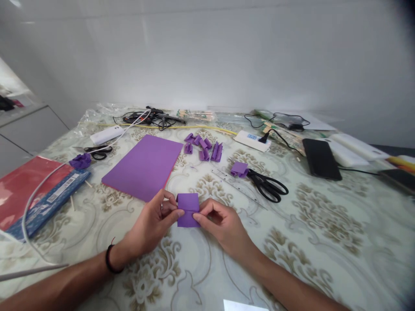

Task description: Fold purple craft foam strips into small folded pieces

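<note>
A small folded square of purple paper (188, 202) is held just above the patterned tablecloth, a crease running across its middle. My left hand (158, 216) pinches its left edge between thumb and fingers. On the opposite edge, my right hand (220, 218) grips it the same way, thumb on top. Beyond my left hand lies a stack of purple sheets (147, 162). Several folded purple paper pieces (204, 151) sit past the stack's right side. Another folded purple piece (239, 168) rests by the black-handled scissors (267, 185), next to a clear ruler (238, 188).
At the left are a red paper pack (32, 181), crumpled purple paper (80, 160), second scissors (100, 151) and a white cable (30, 201). A power strip (252, 141), black phone (320, 159) and tangled black cables (152, 116) lie toward the back and right.
</note>
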Available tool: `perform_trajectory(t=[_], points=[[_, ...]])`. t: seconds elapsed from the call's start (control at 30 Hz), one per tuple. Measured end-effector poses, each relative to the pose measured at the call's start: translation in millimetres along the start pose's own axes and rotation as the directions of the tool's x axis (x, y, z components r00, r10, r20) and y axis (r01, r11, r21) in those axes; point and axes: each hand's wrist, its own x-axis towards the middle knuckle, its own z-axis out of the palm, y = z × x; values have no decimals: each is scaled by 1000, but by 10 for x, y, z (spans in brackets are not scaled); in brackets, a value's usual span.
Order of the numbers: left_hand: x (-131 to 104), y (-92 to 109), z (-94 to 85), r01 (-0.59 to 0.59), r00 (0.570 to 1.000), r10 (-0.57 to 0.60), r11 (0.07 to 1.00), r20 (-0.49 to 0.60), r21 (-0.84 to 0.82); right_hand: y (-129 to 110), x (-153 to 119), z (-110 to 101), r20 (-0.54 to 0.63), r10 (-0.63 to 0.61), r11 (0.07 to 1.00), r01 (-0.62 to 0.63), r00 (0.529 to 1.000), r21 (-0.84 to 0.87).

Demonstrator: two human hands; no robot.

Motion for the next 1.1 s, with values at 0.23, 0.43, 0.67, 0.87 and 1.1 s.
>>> perform_trajectory(t=[0.23, 0.43, 0.67, 0.87, 1.1], points=[[9, 11, 10, -34, 999, 33, 999, 24, 24, 0, 13, 0, -23, 12, 1000, -13, 1000, -25], [-12, 55, 19, -10, 1000, 10, 999, -3, 48, -8, 11, 5, -16, -2, 1000, 2, 1000, -1], [-21, 54, 20, -30, 998, 36, 995, -55, 98, -25, 29, 2, -6, -20, 1000, 20, 1000, 19], [-9, 60, 0, -43, 996, 47, 997, -80, 56, -81, 57, -45, 98, 45, 983, -62, 994, 172], [-49, 87, 10, -158, 978, 181, 967, -101, 200, -77, 18, -34, 233, 45, 998, -55, 972, 38]])
